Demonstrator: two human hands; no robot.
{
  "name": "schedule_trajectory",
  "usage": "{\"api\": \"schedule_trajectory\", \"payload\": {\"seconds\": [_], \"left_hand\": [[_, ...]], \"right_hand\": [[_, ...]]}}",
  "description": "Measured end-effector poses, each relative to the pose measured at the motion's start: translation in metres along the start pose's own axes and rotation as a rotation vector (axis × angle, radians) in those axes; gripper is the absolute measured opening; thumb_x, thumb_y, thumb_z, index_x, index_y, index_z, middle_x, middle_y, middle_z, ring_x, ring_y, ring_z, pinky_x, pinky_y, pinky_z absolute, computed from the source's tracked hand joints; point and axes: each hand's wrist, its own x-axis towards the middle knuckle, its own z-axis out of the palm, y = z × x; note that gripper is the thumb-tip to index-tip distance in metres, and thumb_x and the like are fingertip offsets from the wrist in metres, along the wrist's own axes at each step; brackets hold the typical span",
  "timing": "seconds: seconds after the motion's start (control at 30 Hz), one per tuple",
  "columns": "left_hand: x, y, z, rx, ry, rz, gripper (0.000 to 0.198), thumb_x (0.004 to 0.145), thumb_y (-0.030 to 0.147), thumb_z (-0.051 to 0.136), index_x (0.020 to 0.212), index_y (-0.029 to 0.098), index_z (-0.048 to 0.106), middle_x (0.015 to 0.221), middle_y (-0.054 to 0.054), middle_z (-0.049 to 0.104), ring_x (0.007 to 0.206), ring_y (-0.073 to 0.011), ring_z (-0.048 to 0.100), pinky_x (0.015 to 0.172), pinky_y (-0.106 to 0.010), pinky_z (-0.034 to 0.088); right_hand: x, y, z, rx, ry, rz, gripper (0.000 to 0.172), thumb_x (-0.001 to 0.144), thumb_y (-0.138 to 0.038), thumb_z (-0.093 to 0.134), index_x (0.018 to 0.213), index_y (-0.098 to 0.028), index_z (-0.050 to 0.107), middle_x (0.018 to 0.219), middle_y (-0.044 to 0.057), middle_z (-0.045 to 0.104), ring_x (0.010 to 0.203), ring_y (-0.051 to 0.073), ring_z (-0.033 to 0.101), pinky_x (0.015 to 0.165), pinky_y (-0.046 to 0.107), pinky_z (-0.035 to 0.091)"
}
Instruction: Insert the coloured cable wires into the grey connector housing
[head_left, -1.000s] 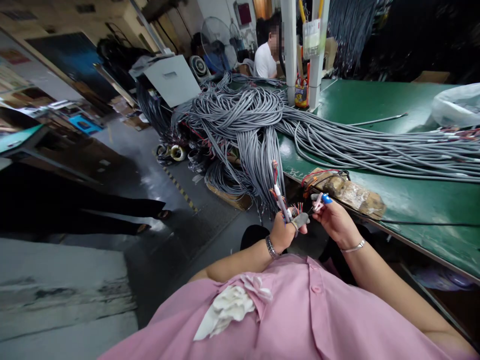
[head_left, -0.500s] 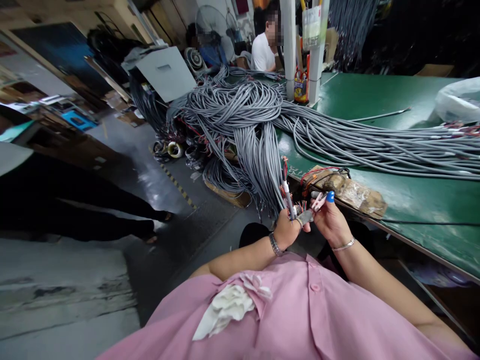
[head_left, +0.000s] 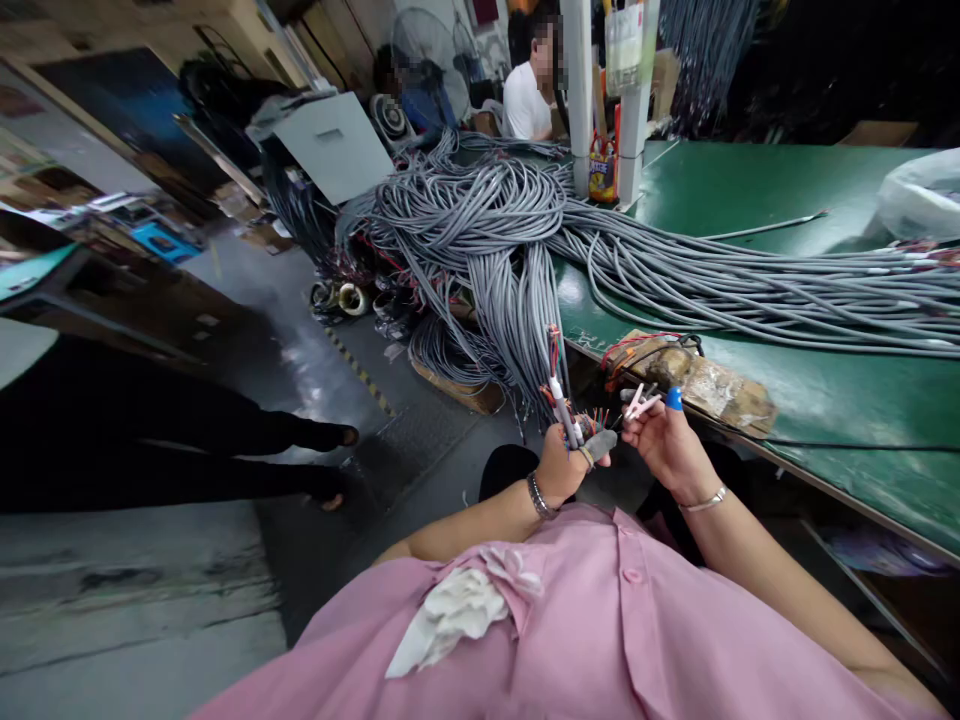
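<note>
1. The taped block (head_left: 716, 388), the landmark, rests along the near edge of the green tabletop (head_left: 862, 405).
2. The left hand (head_left: 564, 462) lies left of the taped block, on the wearer's side; its fingers grasp gray cable ends (head_left: 564, 409) with bared colored wires.
3. The right hand (head_left: 670, 450) is just in front of the taped block; its fingers pinch a small pink tool (head_left: 636, 403), its exact form indistinct.
4. Gray cables (head_left: 487, 215) heap left of the taped block and extend behind it.
</note>
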Motion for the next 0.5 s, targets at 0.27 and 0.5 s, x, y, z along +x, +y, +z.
{"api": "schedule_trajectory", "payload": {"seconds": [0.27, 0.5], "left_hand": [[0.004, 0.001, 0.009, -0.037, 0.109, 0.056, 0.031, 0.076, 0.041, 0.073, 0.061, 0.016, 0.061, 0.052, 0.000, 0.060, 0.048, -0.0103, 0.053, 0.051, -0.023, 0.043], [0.011, -0.001, 0.017, -0.047, 0.098, 0.026, 0.034, 0.077, 0.045, 0.071, 0.063, 0.016, 0.057, 0.049, 0.001, 0.058, 0.045, -0.0103, 0.051, 0.050, -0.024, 0.041]], "right_hand": [[0.001, 0.001, 0.005, 0.051, 0.052, -0.077, 0.032, 0.078, -0.053, 0.071, 0.075, -0.021, 0.067, 0.067, -0.001, 0.060, 0.059, 0.011, 0.052, 0.055, 0.024, 0.047], [0.005, 0.002, 0.003, 0.195, 0.077, 0.018, 0.034, 0.071, -0.051, 0.078, 0.084, -0.021, 0.071, 0.078, -0.001, 0.069, 0.063, 0.011, 0.058, 0.062, 0.024, 0.052]]}}
